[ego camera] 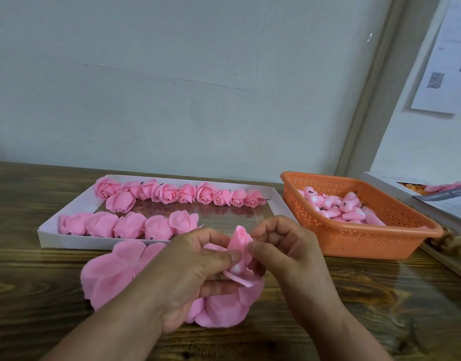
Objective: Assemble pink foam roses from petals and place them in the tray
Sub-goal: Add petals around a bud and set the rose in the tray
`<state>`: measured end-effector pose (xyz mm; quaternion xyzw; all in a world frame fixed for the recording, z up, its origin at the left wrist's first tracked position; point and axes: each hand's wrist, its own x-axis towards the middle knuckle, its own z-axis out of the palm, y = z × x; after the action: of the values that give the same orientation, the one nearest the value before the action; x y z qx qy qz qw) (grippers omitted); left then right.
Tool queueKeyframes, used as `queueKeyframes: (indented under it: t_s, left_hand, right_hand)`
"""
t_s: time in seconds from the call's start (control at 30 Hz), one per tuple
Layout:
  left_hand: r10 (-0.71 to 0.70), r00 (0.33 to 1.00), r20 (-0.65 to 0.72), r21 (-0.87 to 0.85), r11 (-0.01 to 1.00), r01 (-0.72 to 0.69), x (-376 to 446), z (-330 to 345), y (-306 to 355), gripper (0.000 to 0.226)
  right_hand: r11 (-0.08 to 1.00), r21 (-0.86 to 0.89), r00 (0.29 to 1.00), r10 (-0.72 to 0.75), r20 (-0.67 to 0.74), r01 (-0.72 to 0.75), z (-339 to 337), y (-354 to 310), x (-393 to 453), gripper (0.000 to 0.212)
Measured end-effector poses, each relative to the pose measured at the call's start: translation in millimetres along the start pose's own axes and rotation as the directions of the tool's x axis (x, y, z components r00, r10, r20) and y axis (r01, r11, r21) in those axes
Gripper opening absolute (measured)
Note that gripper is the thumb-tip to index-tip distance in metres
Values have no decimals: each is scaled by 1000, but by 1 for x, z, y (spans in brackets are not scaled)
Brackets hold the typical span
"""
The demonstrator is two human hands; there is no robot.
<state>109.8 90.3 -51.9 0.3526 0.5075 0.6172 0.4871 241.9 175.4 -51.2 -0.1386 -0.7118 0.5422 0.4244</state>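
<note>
Rosebud [239, 246] upright, tip pointing up, pinched between left hand [195, 272] and right hand [284, 254], above petals [115, 272].

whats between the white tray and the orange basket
Nothing: only a narrow strip of bare wooden table separates the white tray from the orange basket, as the head view shows.

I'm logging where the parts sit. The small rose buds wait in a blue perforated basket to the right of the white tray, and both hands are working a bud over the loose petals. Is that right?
Not quite: the basket holding the rose buds is orange, not blue, as the head view shows. The rest stands: it sits right of the white tray, and the left hand and right hand pinch a bud above the loose petals.
</note>
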Motion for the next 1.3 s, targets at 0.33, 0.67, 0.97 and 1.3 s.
queueKeyframes:
  t_s: [0.33,0.67,0.97,1.3]
  left_hand:
    - [-5,1000,-10,14,1000,5,0,-2,2,28]
    - [-37,999,36,51,998,35,-1,-4,3,37]
    - [-69,993,99,28,997,67,-2,-4,5,20]
    - [-107,992,65,-44,993,110,-2,-2,6,15]
  right_hand:
    - [1000,12,998,-7,66,6,-5,4,3,16]
    - [1000,8,990,-29,139,28,-5,6,3,13]
    - [999,11,996,-51,67,50,-4,9,3,12]
    - [979,-102,979,-167,118,179,-3,4,0,11]
